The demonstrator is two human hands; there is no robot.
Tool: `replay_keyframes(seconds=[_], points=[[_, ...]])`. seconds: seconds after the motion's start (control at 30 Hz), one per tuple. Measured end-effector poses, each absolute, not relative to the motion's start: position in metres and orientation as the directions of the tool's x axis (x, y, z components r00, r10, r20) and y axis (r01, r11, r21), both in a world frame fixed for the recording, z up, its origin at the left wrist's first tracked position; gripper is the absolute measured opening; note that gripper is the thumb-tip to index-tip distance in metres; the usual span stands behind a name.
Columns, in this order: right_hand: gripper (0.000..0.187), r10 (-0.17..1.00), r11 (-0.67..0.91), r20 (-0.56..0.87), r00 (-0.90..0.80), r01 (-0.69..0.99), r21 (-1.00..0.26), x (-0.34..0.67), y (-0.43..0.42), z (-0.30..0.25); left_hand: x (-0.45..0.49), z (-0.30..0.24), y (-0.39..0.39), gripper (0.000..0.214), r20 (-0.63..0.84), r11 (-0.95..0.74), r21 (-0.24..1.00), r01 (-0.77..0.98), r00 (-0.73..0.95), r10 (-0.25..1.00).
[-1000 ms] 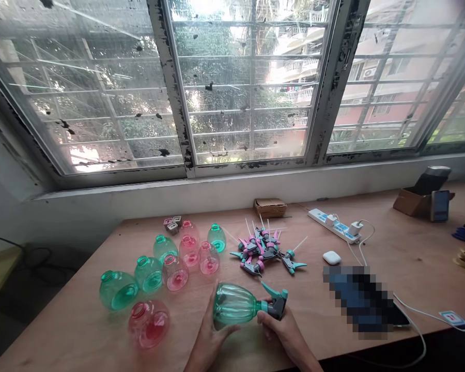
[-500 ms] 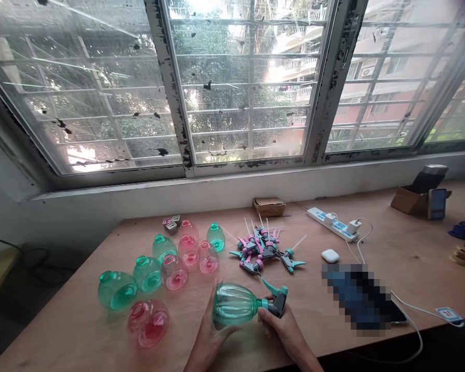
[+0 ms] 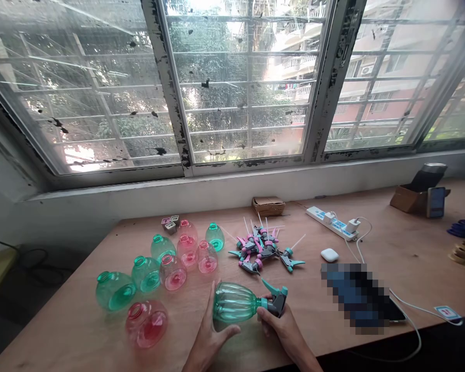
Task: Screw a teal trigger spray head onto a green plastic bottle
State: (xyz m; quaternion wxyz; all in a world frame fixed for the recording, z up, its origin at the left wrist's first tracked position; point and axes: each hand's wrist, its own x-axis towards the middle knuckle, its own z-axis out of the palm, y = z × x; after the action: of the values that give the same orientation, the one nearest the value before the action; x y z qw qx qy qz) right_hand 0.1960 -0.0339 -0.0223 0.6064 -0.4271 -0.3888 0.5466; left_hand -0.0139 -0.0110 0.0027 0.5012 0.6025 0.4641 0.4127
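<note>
The green spray bottle lies on its side above the table. The left hand cups its base, fingers wrapped around the body. The right hand grips the trigger head, fingers closed on it. Loose bottles lie left of the left fingers; spare sprayer heads lie beyond the right fingers.

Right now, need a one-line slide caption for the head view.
Two hands, left hand and right hand, hold a green spray bottle sideways over a wooden table, beside loose bottles and spray heads.
</note>
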Motion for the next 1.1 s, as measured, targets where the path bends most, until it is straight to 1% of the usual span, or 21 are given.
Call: replay_keyframes(seconds=[0.1,0.3,0.47,0.63,0.73,0.83,1.0,1.1], points=[[0.043,0.995,0.037,0.002,0.105,-0.335,-0.942,0.1958,-0.0339,-0.0216,-0.0154,-0.0028,-0.0100,0.094,0.018,-0.052,0.987,0.152,0.220,0.975],[0.041,0.995,0.042,0.009,0.100,-0.331,-0.943,0.1964,-0.0336,-0.0244,-0.0167,-0.0017,-0.0084,0.095,0.016,-0.058,0.979,0.195,0.206,0.978],[0.041,0.995,0.046,0.015,0.096,-0.328,-0.944,0.1966,-0.0329,-0.0258,-0.0166,-0.0016,-0.0090,0.089,0.015,-0.053,0.979,0.197,0.191,0.982],[0.041,0.996,0.043,0.012,0.092,-0.343,-0.938,0.1964,-0.0338,-0.0235,-0.0157,0.0012,-0.0098,0.097,0.008,-0.041,0.982,0.186,0.178,0.984],[0.042,0.996,0.045,0.014,0.093,-0.339,-0.940,0.1959,-0.0341,-0.0204,-0.0155,0.0031,-0.0099,0.093,-0.008,-0.030,0.983,0.183,0.202,0.979],[0.043,0.995,0.039,0.007,0.095,-0.342,-0.939,0.1952,-0.0338,-0.0192,-0.0158,0.0003,-0.0097,0.089,0.009,-0.045,0.984,0.175,0.202,0.979],[0.044,0.994,0.031,-0.006,0.106,-0.348,-0.937,0.1945,-0.0343,-0.0221,-0.0161,-0.0033,-0.0092,0.098,-0.003,-0.027,0.990,0.136,0.213,0.977],[0.043,0.995,0.040,0.005,0.103,-0.337,-0.941,0.1948,-0.0345,-0.0225,-0.0155,-0.0008,-0.0093,0.093,-0.011,-0.022,0.989,0.146,0.219,0.976]])
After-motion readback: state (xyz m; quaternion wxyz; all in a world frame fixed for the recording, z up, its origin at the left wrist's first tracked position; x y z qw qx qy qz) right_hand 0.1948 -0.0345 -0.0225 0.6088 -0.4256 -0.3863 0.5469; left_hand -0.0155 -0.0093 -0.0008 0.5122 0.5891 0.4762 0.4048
